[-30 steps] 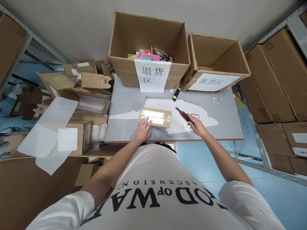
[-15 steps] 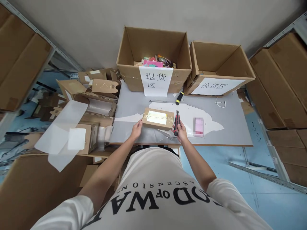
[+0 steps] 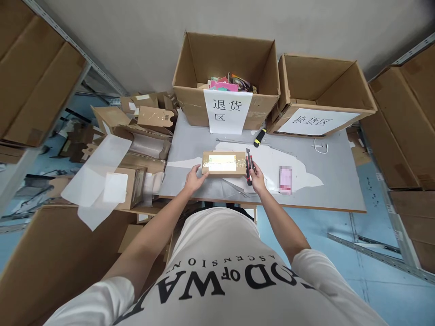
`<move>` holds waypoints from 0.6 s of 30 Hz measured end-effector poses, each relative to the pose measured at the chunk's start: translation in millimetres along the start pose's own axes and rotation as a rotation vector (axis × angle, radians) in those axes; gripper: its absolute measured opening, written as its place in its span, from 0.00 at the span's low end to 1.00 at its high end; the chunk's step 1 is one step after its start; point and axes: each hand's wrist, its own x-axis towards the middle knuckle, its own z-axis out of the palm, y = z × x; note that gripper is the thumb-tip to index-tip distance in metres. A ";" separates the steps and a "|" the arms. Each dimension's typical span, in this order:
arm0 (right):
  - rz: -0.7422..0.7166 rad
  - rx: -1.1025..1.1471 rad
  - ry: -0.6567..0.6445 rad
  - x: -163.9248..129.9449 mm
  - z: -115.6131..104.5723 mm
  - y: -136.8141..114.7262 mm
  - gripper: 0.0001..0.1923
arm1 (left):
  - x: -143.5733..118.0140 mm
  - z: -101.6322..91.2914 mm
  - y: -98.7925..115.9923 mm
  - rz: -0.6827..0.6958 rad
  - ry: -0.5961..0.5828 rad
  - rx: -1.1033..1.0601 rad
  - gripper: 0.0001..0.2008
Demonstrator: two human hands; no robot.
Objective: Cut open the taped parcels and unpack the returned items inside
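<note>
A small cardboard box [image 3: 222, 173] with a white label and clear tape along its top is at the middle of the table, near its front. My left hand [image 3: 195, 180] grips its left end, thumb at the front corner. In my right hand [image 3: 257, 178] is a red and black utility knife [image 3: 249, 168], held upright against the box's right end. Whether a blade is out, I cannot tell. A pink card-like item [image 3: 285, 179], partly blurred, lies to the right of that hand.
Behind stand two large open cartons, the left carton [image 3: 190, 106] holding colourful packages, the right carton [image 3: 343, 95] with a paper sign. A black and yellow cutter [image 3: 260, 137] lies before them. Discarded boxes [image 3: 152, 118] crowd the table's left side. Shelves flank both sides.
The small box has turned level with the table edge, its front side now showing less tilt. My left thumb has come onto its front corner. The whole view has shifted slightly.
</note>
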 end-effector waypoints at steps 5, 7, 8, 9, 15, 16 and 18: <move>0.067 -0.008 0.027 -15.4 -22.4 -7.6 0.40 | 26.2 -1.6 47.5 0.311 -0.197 0.548 0.63; 0.095 -0.065 0.001 -21.8 -30.7 -12.9 0.40 | 39.0 4.9 61.5 0.405 -0.294 0.685 0.68; 0.100 -0.090 -0.010 -24.6 -33.4 -15.3 0.40 | 44.1 8.7 65.5 0.428 -0.325 0.730 0.69; 0.101 -0.109 -0.017 -26.8 -35.2 -17.3 0.40 | 48.2 12.2 67.5 0.439 -0.343 0.761 0.69; 0.095 -0.108 -0.049 -30.5 -33.7 -20.6 0.41 | 53.4 21.6 61.5 0.462 -0.271 0.778 0.63; 0.099 -0.103 -0.060 -30.1 -33.4 -20.6 0.41 | 53.2 21.6 60.8 0.476 -0.253 0.769 0.63; 0.108 -0.105 -0.086 -29.6 -33.7 -21.8 0.41 | 53.0 21.7 60.3 0.496 -0.229 0.755 0.62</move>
